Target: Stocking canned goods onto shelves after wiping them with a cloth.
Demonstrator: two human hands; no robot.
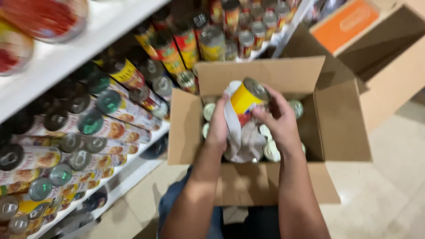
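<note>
Over an open cardboard box (pixel 341 119) I hold a yellow and red can (pixel 246 98) with a silver lid. My right hand (pixel 280 120) grips the can's side from the right. My left hand (pixel 218 125) presses a white cloth (pixel 239 137) against the can's left side; the cloth hangs down into the box. Several more cans with silver lids (pixel 271 151) stand upright inside the box, partly hidden by my hands and the cloth.
White shelves (pixel 66 53) on the left are packed with rows of cans (pixel 102 128). More cans (pixel 230 26) fill the shelf behind the box. Another open cardboard box with an orange panel (pixel 349 22) stands at the upper right. Pale tiled floor (pixel 389 177) lies to the right.
</note>
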